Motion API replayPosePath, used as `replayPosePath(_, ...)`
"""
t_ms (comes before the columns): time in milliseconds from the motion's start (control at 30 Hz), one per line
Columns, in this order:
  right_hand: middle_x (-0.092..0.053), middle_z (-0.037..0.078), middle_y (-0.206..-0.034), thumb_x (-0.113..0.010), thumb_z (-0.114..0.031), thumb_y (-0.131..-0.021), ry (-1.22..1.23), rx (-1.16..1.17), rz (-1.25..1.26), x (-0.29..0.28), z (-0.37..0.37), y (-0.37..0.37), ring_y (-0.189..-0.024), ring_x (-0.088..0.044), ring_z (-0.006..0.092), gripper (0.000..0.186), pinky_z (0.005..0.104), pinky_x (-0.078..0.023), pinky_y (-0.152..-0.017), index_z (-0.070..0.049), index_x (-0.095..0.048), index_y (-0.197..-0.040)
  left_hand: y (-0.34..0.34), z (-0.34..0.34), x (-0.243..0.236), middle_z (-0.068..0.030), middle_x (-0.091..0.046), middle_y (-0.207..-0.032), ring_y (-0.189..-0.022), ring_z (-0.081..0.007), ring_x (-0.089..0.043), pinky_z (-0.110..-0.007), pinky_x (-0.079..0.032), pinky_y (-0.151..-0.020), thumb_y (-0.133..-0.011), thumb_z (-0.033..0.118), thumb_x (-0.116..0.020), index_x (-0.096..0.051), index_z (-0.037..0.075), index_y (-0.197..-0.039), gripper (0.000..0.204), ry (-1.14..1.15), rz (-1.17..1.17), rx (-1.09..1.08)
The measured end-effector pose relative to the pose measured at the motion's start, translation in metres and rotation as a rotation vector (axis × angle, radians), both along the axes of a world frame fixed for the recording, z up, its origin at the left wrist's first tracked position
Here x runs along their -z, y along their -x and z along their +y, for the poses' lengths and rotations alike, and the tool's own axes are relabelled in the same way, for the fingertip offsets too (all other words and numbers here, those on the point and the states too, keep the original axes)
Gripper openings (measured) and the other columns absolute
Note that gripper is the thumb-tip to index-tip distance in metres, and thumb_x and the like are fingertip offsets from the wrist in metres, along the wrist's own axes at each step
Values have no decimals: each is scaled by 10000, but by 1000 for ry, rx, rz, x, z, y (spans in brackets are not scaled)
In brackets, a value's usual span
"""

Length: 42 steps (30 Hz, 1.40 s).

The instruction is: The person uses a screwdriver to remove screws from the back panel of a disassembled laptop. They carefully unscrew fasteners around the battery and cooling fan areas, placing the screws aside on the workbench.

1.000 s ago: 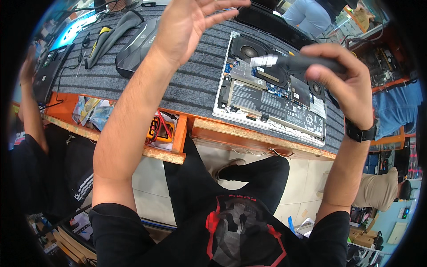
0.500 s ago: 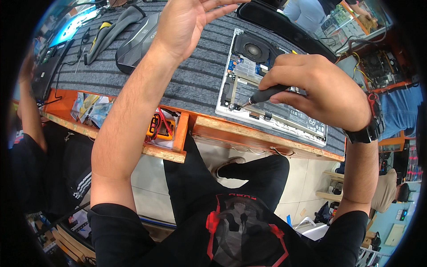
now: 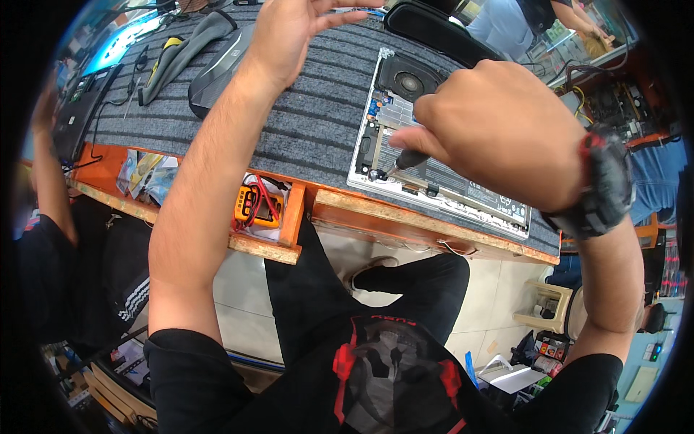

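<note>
An opened laptop base point(image 3: 358, 171), white-edged with its inside bared, lies on the grey striped mat. Its black round fan point(image 3: 409, 84) sits near the far edge, and a dark flat battery point(image 3: 431, 171) runs along the near side. My right hand point(image 3: 499, 126) is wrapped round the dark handle of a screwdriver point(image 3: 410, 158). The tool slants down to the laptop's near left corner; whether its tip sits in a screw is too small to tell. Held out over the mat at the top, my left hand point(image 3: 288, 36) is empty, its fingers spread and partly cut off by the frame's edge.
An orange drawer point(image 3: 290, 228) stands pulled out below the bench edge, holding a yellow multimeter point(image 3: 254, 206) with red and black leads. Left on the mat are a dark grey case point(image 3: 217, 76) and a grey, yellow-marked tool point(image 3: 173, 61). Another person's arm point(image 3: 54, 173) shows at far left.
My right hand has rolled over at the wrist, back now upward, and its forearm has swung right. The screwdriver stays at the same corner. My left hand has shifted slightly left and up.
</note>
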State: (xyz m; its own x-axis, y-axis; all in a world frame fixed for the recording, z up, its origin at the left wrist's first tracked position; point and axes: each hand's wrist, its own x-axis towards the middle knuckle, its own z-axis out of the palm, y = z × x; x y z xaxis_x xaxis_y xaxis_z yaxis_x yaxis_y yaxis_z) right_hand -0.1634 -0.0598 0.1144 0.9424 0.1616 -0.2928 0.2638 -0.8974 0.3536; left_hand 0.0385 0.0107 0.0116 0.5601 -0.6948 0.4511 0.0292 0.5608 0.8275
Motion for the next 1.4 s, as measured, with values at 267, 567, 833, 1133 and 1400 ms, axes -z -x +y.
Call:
replayPosePath(267,-632,128,-679,-640,-276,-908,-72,-43,-36,-2,-3,1,-658,-643,338,237,409,-497,-595,-47,-580,-906,-80,-56,-4,-90,-698,-889,-811,-180,-672,-317,-538,-702,-917,222,-635,-703,38,-990,209,-495,-991,-372)
replayPosePath(567,-625,92,-714,-624,-363,-901,-203,-48,-73,-6,-2,7,-672,-659,287,318,382,-501,-616,-46,-599,-884,-131,-135,28,-153,-714,-920,-884,-338,-683,-430,-538,-807,-824,166,-641,-726,92,-932,156,-973,-1407,-542)
replayPosePath(833,-605,77,-757,-612,-293,-901,-264,-168,-75,-3,-19,2,-707,-641,244,239,342,-484,-680,-58,-568,-909,-118,-150,28,-170,-710,-978,-926,-344,-688,-455,-550,-798,-829,114,-625,-725,75,-964,173,-1091,-1575,-523)
replayPosePath(1133,-617,104,-813,-609,-171,-866,-351,-205,-20,-5,-27,3,-713,-647,280,188,378,-508,-665,-44,-563,-995,-111,-153,35,-168,-709,-1027,-979,-344,-690,-444,-564,-810,-795,38,-658,-723,39,-978,194,-1149,-1584,-547)
replayPosePath(1400,-646,130,-746,-580,-324,-944,-364,-141,-17,-8,-27,3,-702,-676,320,301,403,-520,-620,-30,-605,-881,-105,-158,34,-167,-706,-1076,-1012,-314,-692,-421,-568,-829,-812,62,-665,-723,50,-1035,231,-1211,-1501,-559)
